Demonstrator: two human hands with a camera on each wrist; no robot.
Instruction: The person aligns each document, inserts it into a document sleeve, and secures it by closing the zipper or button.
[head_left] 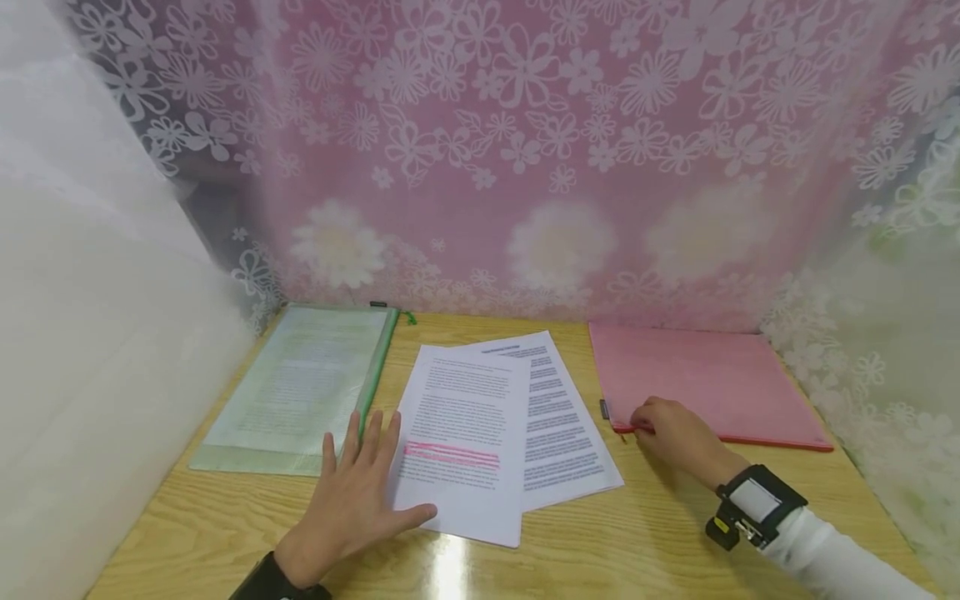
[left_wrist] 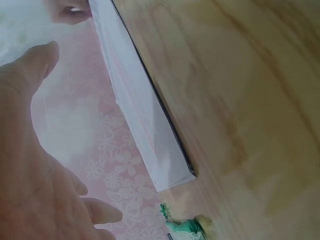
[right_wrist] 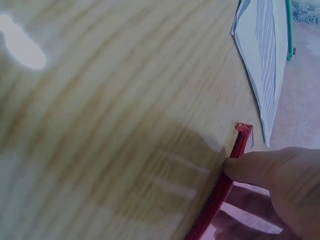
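Observation:
In the head view my right hand (head_left: pixel 681 437) pinches the near left edge of a pink zip pouch (head_left: pixel 705 371), which lies flat at the right. The right wrist view shows the thumb on its red zipper edge (right_wrist: pixel 216 197), with the other fingers behind. My left hand (head_left: pixel 354 498), fingers spread and thumb out, hovers by the lower left edge of a printed sheet (head_left: pixel 465 408) with pink highlighted lines. Under that sheet, fanned to the right, lies another printed stack (head_left: pixel 566 425) with dark-marked text. In the left wrist view the palm faces the camera and holds nothing.
A green zip pouch (head_left: pixel 300 383) with printed paper inside lies at the left, close to my left fingertips. Behind the wooden table (head_left: pixel 570 550) hangs a pink flowered curtain (head_left: pixel 465 208). White sheeting (head_left: pixel 112 292) rises along the left side.

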